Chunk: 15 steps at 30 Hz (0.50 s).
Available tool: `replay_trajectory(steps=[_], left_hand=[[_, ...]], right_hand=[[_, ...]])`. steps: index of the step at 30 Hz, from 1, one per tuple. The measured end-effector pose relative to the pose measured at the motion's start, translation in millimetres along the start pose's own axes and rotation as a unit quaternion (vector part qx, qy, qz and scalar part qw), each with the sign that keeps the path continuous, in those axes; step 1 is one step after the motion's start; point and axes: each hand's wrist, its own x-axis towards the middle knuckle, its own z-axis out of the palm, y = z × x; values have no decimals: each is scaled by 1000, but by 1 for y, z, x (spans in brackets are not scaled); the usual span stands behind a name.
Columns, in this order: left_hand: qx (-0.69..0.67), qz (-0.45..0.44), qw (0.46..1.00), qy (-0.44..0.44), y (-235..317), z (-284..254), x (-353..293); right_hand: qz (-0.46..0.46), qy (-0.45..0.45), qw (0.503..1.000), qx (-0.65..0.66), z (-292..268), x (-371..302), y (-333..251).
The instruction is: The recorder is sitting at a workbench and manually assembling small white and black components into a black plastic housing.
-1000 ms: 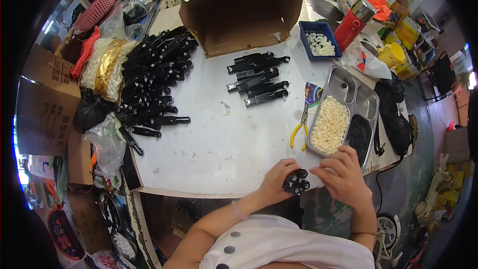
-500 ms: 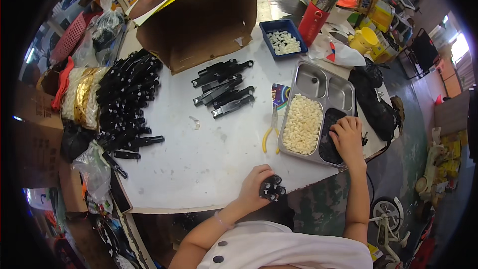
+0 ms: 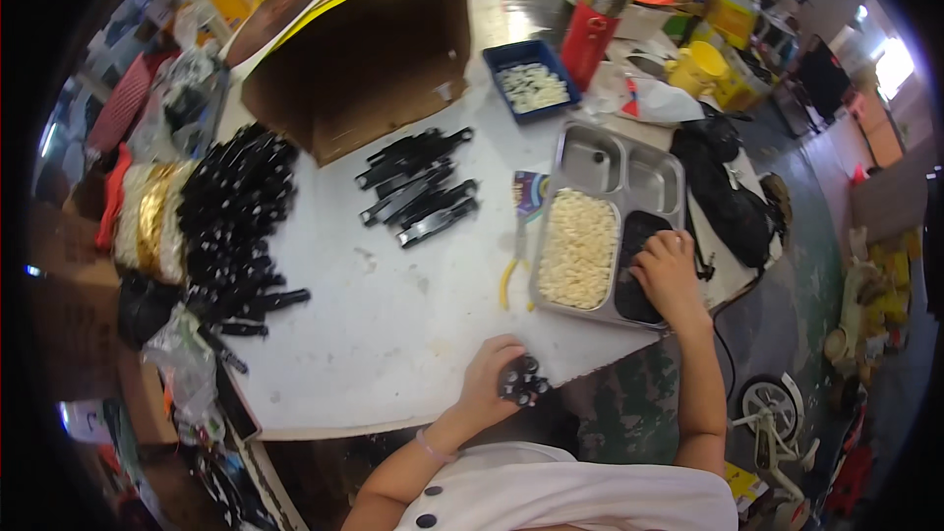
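Observation:
My left hand (image 3: pixel 492 374), at the table's near edge, is closed around a bundle of several black rod-like parts (image 3: pixel 524 382) with round pale ends. On the right, my right hand (image 3: pixel 671 280) dips into one compartment of a steel divided tray (image 3: pixel 637 155). That compartment holds small black pieces (image 3: pixel 639 236). Its fingers are bent and drawn together over these pieces; anything between the fingertips is too small to make out. Beside it, another compartment is filled with small cream-white pieces (image 3: pixel 578 251). Yellow-handled pliers (image 3: pixel 508 285) lie left of the tray.
Several black parts (image 3: pixel 418 187) lie mid-table, with a large heap of them (image 3: pixel 236 226) at left. An open cardboard box (image 3: pixel 364 74) stands behind. A blue bin (image 3: pixel 531 84) with white pieces and a red flask (image 3: pixel 593 34) stand at the back, near a black bag (image 3: pixel 723 192).
The view has shifted slightly, so the table things appear farther left. My left hand still grips its bundle, now turned a little. My right hand stays in the black compartment.

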Motion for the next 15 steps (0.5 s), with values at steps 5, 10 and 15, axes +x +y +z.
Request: replay_trajectory(steps=[5, 10, 15], left_hand=[[15, -19, 1000, 3, 2, -2, -1], [18, -4, 1000, 6, -3, 3, -5], [6, -24, 999, 20, -3, 3, -6]], right_hand=[[-55, -15, 998, -5, 6, 6, -5], [-57, 14, 998, 10, 13, 3, -2], [-47, 36, 996, 59, 22, 0, 3]])
